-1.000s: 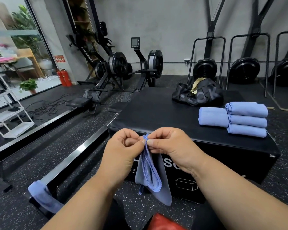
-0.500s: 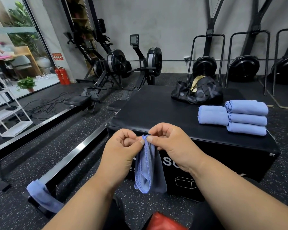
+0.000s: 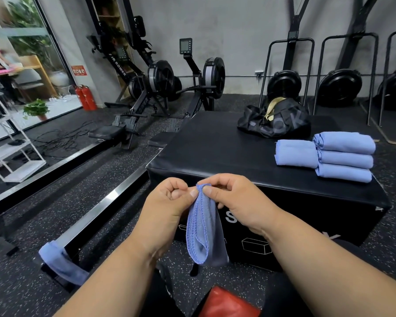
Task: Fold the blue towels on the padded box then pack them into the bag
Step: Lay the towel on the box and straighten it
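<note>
A blue towel [image 3: 202, 227] hangs doubled in front of the black padded box [image 3: 217, 152]. My left hand [image 3: 167, 207] and my right hand [image 3: 236, 200] pinch its top corner together, just before the box's near edge. On the box's right side lie folded blue towels: a stack of three [image 3: 344, 156] and a single one [image 3: 295, 153] to its left. A black bag [image 3: 277, 120] with a tan strap sits at the box's far side.
Another blue towel [image 3: 60, 261] hangs over a metal rail at lower left. Rowing machines [image 3: 156, 88] stand behind the box to the left, fan bikes [image 3: 338, 85] along the back wall. A red object [image 3: 229, 303] lies at the bottom edge. A white shelf [image 3: 14, 154] stands far left.
The hanging towel has been drawn up and now hangs shorter, its loop gathered nearer my hands. Both hands keep pinching the top corner in nearly the same place.
</note>
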Motion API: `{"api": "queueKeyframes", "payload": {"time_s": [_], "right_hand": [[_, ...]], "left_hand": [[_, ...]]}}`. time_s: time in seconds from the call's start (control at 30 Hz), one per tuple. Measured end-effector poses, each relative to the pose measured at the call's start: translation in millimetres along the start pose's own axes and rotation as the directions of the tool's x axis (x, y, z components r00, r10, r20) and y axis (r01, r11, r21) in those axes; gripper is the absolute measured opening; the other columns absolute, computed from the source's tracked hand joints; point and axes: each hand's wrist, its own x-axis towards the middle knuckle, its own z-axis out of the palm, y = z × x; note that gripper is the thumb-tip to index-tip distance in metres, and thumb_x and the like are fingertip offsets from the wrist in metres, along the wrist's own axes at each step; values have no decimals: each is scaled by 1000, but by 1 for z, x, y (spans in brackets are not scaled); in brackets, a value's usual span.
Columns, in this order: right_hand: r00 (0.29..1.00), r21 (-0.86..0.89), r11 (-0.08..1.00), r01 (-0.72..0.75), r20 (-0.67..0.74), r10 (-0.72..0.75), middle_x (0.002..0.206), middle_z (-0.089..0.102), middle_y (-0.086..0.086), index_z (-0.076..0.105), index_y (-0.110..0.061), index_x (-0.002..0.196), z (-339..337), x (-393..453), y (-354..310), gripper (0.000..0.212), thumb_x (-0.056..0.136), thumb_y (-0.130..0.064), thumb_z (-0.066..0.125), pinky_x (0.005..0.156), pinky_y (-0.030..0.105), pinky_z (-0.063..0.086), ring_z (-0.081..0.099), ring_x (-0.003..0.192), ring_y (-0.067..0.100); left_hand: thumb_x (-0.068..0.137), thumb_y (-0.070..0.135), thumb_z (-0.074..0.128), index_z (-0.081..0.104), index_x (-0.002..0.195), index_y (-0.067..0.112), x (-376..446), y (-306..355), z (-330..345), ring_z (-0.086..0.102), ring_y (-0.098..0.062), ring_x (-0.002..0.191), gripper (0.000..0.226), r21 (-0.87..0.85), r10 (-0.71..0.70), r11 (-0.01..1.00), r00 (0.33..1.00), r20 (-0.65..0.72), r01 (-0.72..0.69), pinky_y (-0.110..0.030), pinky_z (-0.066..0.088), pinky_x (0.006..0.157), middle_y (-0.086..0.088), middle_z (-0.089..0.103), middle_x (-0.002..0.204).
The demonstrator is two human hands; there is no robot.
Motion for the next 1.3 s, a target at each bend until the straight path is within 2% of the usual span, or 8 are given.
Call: {"api": "queueKeyframes", "payload": {"time_s": [0.23, 0.33, 0.47, 0.6, 0.77, 0.83, 0.97, 1.3], "right_hand": [[999, 47, 998, 28, 30, -29, 81, 69, -6, 69, -11, 98, -4, 3, 8, 2, 98, -10, 71, 65, 17, 45, 55, 68, 3], [999, 66, 997, 48, 22, -50, 77, 69, -9, 67, -12, 96, -9, 2, 5, 6, 101, -9, 67, 65, 16, 45, 55, 68, 2], [993, 82, 993, 89, -78, -83, 79, 65, -6, 69, -19, 94, -21, 5, 0, 8, 101, -17, 68, 69, 24, 43, 52, 69, 6], [989, 212, 971, 109, -122, -85, 83, 62, 0, 73, -29, 88, -31, 8, -7, 4, 91, -30, 71, 71, 29, 40, 50, 73, 10], [989, 314, 940, 133, -109, -103, 95, 62, 9, 74, -28, 91, -35, 7, -12, 28, 78, -48, 88, 85, 43, 39, 49, 92, 27], [989, 331, 934, 132, -109, -101, 96, 64, 10, 74, -27, 90, -34, 6, -15, 20, 82, -41, 86, 89, 46, 38, 51, 94, 28], [991, 355, 926, 130, -73, -111, 92, 67, 5, 74, -26, 90, -34, 3, -16, 38, 70, -54, 91, 85, 35, 47, 59, 87, 17], [994, 433, 897, 91, -89, -58, 90, 70, 9, 66, -12, 93, -25, -8, -15, 9, 87, -18, 70, 78, 31, 60, 67, 83, 18]], "left_hand": [[83, 7, 77, 59, 101, 6, -4, -2, 4, 68, -12, 65, 25, 29, 14, 999, 1000, 7, -14, -18, 53, 63, -10, 71, 77], [91, 1, 74, 65, 96, 8, -5, 1, 2, 67, -8, 67, 13, 179, 61, 981, 997, 41, -67, -18, 53, 66, -5, 74, 78], [95, 5, 76, 77, 90, 25, -7, 7, -10, 61, -16, 72, 21, 488, 98, 860, 987, 127, -148, -36, 52, 70, -19, 74, 92], [93, 33, 72, 78, 96, 40, -15, 15, -17, 57, -15, 66, 9, 704, 77, 683, 978, 196, -195, -38, 52, 67, 2, 74, 83], [93, 44, 76, 76, 97, 47, -21, 23, -20, 70, -9, 80, 5, 819, 70, 529, 973, 220, -223, -37, 59, 78, 20, 74, 96], [91, 47, 77, 77, 96, 45, -21, 24, -20, 71, -5, 87, 5, 838, 66, 491, 970, 234, -235, -37, 59, 83, 24, 74, 99], [90, 53, 75, 76, 97, 46, -22, 23, -13, 67, 1, 89, 10, 866, 67, 441, 971, 228, -234, -31, 57, 81, 28, 71, 100], [85, 62, 76, 74, 105, 44, -24, 1, 3, 67, 6, 93, 27, 879, 111, 407, 969, 222, -248, -27, 54, 87, 31, 70, 101]]}}
